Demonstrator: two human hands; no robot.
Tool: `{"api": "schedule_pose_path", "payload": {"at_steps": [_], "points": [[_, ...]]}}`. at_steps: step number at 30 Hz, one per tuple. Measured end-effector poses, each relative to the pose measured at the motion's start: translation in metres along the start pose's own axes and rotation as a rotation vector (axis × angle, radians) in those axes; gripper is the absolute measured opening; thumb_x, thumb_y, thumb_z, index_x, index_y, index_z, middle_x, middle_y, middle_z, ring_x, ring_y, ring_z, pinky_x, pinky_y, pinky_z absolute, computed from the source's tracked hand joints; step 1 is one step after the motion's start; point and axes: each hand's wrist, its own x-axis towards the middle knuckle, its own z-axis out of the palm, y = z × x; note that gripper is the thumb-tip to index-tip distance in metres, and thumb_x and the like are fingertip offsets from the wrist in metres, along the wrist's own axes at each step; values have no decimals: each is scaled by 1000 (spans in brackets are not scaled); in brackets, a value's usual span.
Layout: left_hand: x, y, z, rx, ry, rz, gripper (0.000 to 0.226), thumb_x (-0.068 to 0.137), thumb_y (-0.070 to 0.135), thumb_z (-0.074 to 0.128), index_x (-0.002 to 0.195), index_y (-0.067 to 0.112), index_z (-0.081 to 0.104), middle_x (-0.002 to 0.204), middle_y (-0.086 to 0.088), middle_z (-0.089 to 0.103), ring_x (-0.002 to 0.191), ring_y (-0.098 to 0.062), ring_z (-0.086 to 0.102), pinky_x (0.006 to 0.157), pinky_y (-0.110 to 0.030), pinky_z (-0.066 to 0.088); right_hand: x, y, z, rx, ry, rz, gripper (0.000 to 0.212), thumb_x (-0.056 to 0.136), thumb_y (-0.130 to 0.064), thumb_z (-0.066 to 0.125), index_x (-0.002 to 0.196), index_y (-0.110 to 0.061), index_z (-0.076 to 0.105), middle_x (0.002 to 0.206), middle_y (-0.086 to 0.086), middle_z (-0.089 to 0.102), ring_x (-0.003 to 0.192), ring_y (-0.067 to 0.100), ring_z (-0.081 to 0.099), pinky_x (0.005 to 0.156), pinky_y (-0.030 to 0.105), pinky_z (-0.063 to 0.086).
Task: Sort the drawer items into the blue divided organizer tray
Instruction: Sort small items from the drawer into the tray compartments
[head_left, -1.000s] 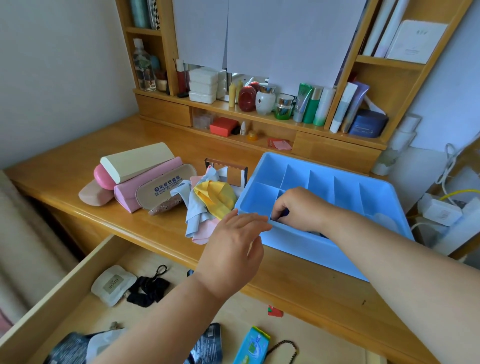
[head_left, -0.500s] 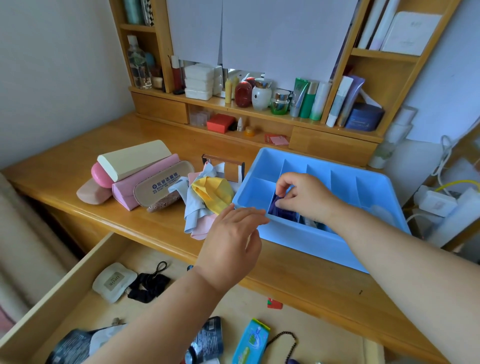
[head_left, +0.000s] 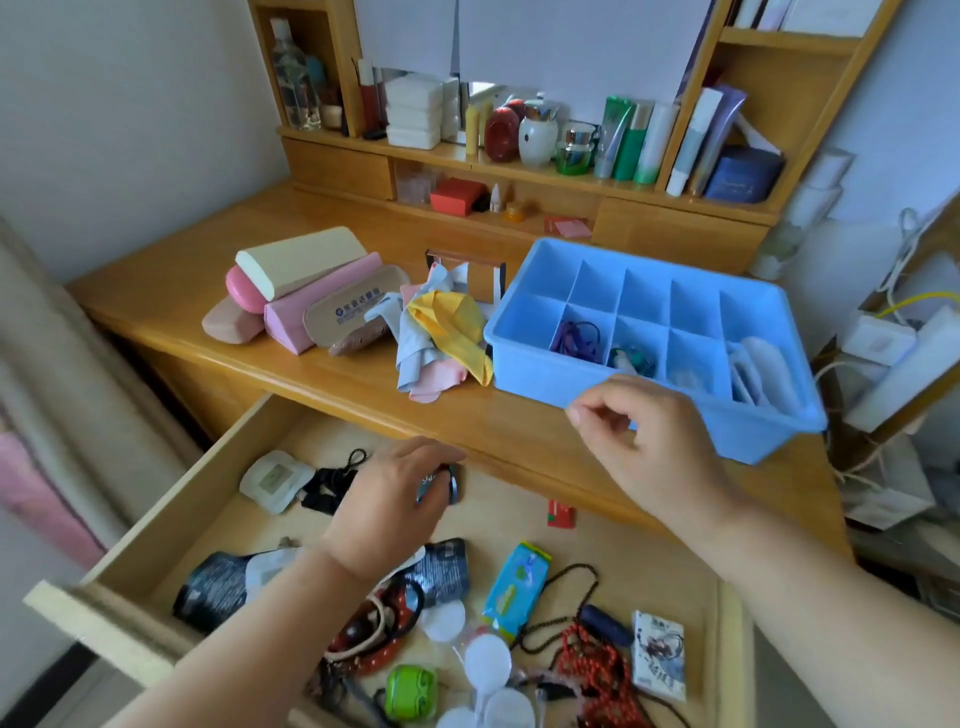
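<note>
The blue divided organizer tray stands on the desk at the right. Its near compartments hold purple cords, a greenish item and white packets. My right hand hovers just in front of the tray's near wall, fingers loosely curled and holding nothing. My left hand is down in the open drawer, fingers curled round a small dark item near the drawer's back edge.
The drawer holds a white pouch, black hair ties, dark sachets, a wipes pack, red beads, a green case and a card pack. Glasses cases and cloths lie left of the tray.
My right hand came out of the tray's near compartment, leaving the purple cords there. My left hand dropped from the desk edge into the drawer and closed on the small dark item.
</note>
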Motion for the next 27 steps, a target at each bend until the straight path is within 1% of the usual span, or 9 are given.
{"api": "schedule_pose_path", "payload": {"at_steps": [3,6,9,12,14,17,20,25,27], "points": [[-44,-32,3,-3,-106,-274,22,88,6,59,103,18,70,94,13,64,89,-7,62,73,-2,39,-59,7,37,22,-324,166,13,88,-24,60,84,-21,72,81,-13,66,76,4,61,68,25,51],[-75,-53,7,50,-159,-399,21,88,12,60,105,22,68,98,11,64,80,5,54,67,2,36,-108,21,74,-25,-543,310,23,91,-22,59,112,-26,68,115,-15,63,107,1,57,93,18,43],[-91,-60,16,97,-327,-414,29,83,29,66,112,27,64,113,10,59,94,-2,53,74,-3,37,-151,29,99,-116,-767,270,47,89,-41,55,135,-39,48,154,-9,28,137,11,31,110,20,22],[-98,-58,24,212,-647,-329,54,78,50,64,126,29,54,135,9,42,124,-14,42,101,-26,38,-179,33,105,-211,-875,164,55,85,-52,52,138,-49,37,159,-12,-2,142,9,12,113,29,11],[-97,-56,29,336,-706,-320,51,83,47,57,130,27,50,141,7,35,125,-19,40,103,-34,38,-185,35,100,-239,-841,184,53,86,-52,51,137,-50,37,158,-15,1,139,9,18,113,28,12],[-93,-49,29,426,-535,-375,32,93,25,47,125,20,51,131,0,40,114,-21,47,91,-35,46,-184,39,89,-306,-695,254,42,86,-47,55,127,-40,55,147,-13,35,123,13,45,101,24,30],[-90,-43,29,358,-376,-173,24,87,23,55,110,22,61,111,3,52,101,-21,53,82,-30,45,-184,44,80,-279,-564,401,33,86,-35,61,118,-27,62,122,-14,55,113,10,54,93,22,40],[-98,-25,38,435,-922,-176,50,77,47,64,121,26,52,120,6,56,109,-18,56,89,-31,47,-182,37,74,-137,-349,559,24,85,-18,66,109,-20,66,102,-20,55,105,6,56,78,9,35],[-100,-23,42,467,-935,-168,49,78,46,63,119,24,50,118,3,57,106,-19,57,85,-30,47,-174,28,73,-72,-303,587,20,85,-17,66,105,-21,67,94,-19,59,90,0,59,71,5,36]]}}
